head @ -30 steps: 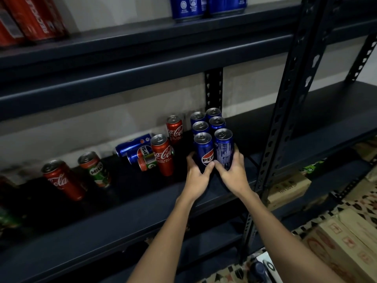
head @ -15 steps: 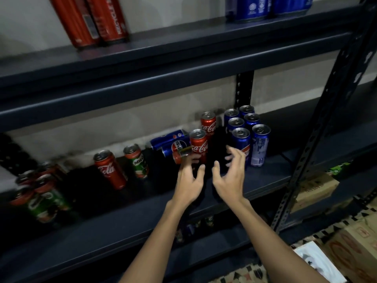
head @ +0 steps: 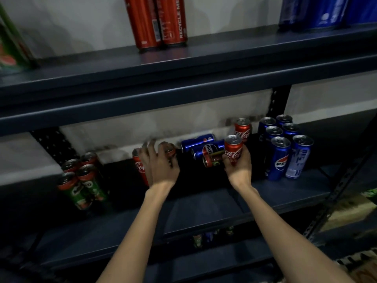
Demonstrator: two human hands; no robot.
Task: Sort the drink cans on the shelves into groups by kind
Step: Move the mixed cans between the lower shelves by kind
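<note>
On the middle shelf (head: 204,203), seen from your head camera, your right hand (head: 239,168) is wrapped around an upright red Coca-Cola can (head: 233,148), fingers curled on its lower half. Just left of that can lie two blue Pepsi cans (head: 204,145) on their sides, with a smaller tipped-over can (head: 212,160) touching them in front; its label is too dark to read. A second Coca-Cola can (head: 242,129) stands behind, near the wall.

Your left hand (head: 161,164) reaches between two more upright cans: a red Coca-Cola can (head: 138,166) at its left edge and a can (head: 168,149) behind its fingers. Its fingers are blurred, so you cannot tell whether they grip either one.

To the right, six blue Pepsi cans (head: 279,158) stand grouped in a tight block, well apart from your hands. To the far left, four green Milo cans (head: 81,180) stand clustered together.

On the upper shelf (head: 224,56) you have two tall red cans (head: 159,21) side by side, blue cans (head: 318,13) at the right, and a green can (head: 12,41) at the left edge.
</note>
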